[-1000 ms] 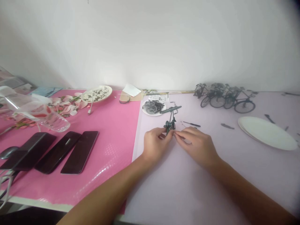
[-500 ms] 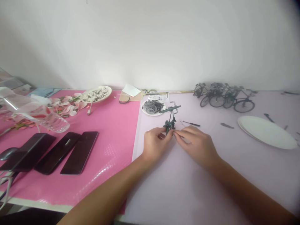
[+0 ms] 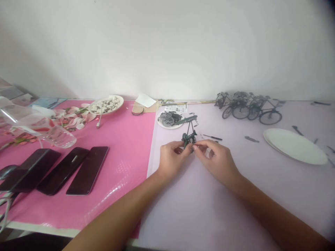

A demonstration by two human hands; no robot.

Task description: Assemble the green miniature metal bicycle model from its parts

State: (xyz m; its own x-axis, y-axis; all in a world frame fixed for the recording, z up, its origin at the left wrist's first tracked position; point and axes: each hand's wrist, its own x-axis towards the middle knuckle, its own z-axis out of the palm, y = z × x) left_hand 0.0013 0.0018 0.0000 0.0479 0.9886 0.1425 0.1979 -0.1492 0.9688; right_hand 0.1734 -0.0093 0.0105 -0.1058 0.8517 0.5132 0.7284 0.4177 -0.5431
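Observation:
A dark green model bicycle (image 3: 190, 129), tipped on end, is held up over the pale lilac sheet. My left hand (image 3: 171, 157) grips its lower end between thumb and fingers. At the same end, my right hand (image 3: 216, 158) pinches with thumb and forefinger; whatever sits between those fingertips is too small to make out. Just beyond the bicycle is a small white plate (image 3: 180, 126) piled with grey model wheels and dark parts (image 3: 169, 119). A thin dark screwdriver (image 3: 213, 137) lies to the right of it.
Several assembled model bicycles (image 3: 270, 116) stand by the wall. White oval plates (image 3: 295, 146) and loose dark parts (image 3: 251, 139) lie at right. On the pink sheet (image 3: 125, 157) are phones (image 3: 87, 170), a clear bottle (image 3: 56, 132), flower petals (image 3: 75, 122) and a bowl of white pieces (image 3: 108, 104).
The bicycle has tilted slightly in my hands, its upper end shifting a little left. My right fingers have changed their bend at its lower end. The whole view has drifted slightly.

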